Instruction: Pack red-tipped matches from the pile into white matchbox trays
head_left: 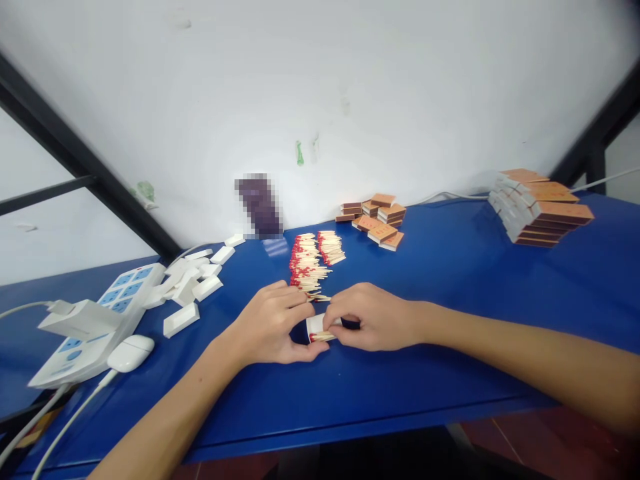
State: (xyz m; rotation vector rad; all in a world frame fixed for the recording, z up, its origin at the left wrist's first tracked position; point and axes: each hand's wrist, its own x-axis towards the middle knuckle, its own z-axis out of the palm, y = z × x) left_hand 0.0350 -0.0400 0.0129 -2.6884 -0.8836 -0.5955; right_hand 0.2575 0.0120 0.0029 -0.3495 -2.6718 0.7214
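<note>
Hiding part of white tray (316, 323), right hand (371, 317): grip narrow, contents can't tell; left hand (276, 323): grip holding tray; matches (320, 337) inside half-covered.

Match pile (306, 257) as reference: I get wide bare worktop (450, 267) to its right, passable as far as the bundled matchboxes (545, 210). Right and behind it, loose matchboxes (383, 230) block; straight behind, the wall (400, 100). Left of it I've a narrow lane, then white trays (193, 287), then power strip (120, 303). Right in front, left hand (277, 323) and right hand (367, 317) block me.
</note>
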